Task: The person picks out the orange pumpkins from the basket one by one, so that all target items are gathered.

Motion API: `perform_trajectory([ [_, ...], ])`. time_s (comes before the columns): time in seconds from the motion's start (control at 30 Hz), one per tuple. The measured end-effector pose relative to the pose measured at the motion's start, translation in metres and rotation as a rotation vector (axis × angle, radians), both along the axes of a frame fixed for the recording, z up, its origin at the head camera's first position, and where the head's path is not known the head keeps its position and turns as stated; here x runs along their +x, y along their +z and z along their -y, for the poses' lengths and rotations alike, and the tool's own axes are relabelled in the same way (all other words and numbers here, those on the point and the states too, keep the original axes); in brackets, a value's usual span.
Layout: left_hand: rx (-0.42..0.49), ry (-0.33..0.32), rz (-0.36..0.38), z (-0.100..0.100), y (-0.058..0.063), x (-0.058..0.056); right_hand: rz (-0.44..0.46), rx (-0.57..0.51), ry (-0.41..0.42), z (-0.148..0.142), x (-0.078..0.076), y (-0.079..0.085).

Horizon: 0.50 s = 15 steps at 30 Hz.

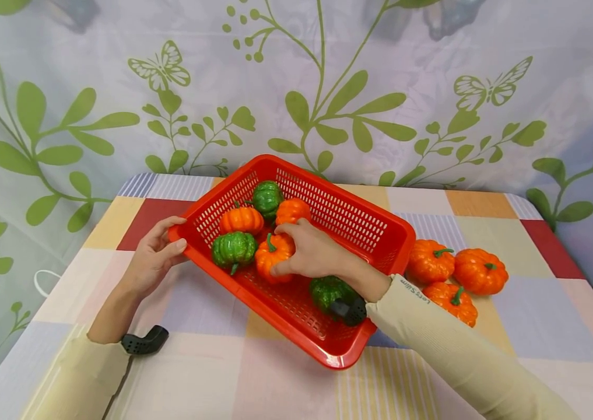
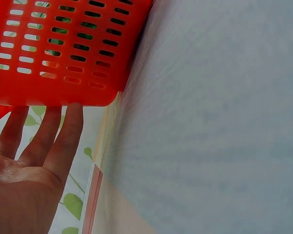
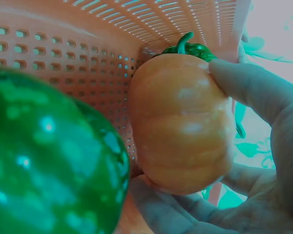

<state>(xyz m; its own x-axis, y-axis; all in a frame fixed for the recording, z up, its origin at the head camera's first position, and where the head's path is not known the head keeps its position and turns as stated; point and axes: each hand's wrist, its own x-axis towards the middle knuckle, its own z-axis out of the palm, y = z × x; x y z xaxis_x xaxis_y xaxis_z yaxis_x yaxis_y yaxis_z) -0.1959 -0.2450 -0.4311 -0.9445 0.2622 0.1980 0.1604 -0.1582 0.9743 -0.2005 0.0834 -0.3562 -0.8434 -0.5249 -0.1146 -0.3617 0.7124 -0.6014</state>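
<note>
My right hand (image 1: 313, 251) reaches into a red plastic basket (image 1: 286, 326) and grips a small orange pumpkin (image 1: 265, 263) with a green stem. In the right wrist view the thumb lies on one side of that pumpkin (image 3: 180, 122) and the fingers curl round the other. A green pumpkin (image 3: 53, 156) sits close beside it. At the basket's left end, my left hand (image 1: 150, 259) touches the rim with its thumb and fingertips. The left wrist view shows its nearly straight fingers (image 2: 63, 141) against the slotted wall, tips partly hidden.
More pumpkins lie in the basket: a green one (image 1: 267, 197), an orange one (image 1: 242, 221) and another green one (image 1: 234, 249). Three orange pumpkins, one of them the rightmost (image 1: 480, 272), stand outside its right end. A patterned curtain (image 1: 380, 76) hangs behind the checked tablecloth (image 1: 196, 361).
</note>
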Motion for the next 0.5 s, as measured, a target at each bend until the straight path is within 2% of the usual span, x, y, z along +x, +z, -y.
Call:
perform_trajectory([
  [0.27,0.004,-0.002,-0.001,0.001,0.0,0.001,0.052,-0.134,-0.06,0.0,0.003,0.008],
  [0.5,0.012,0.005,-0.006,-0.001,-0.001,-0.001,0.087,-0.216,-0.031,-0.001,0.008,0.021],
])
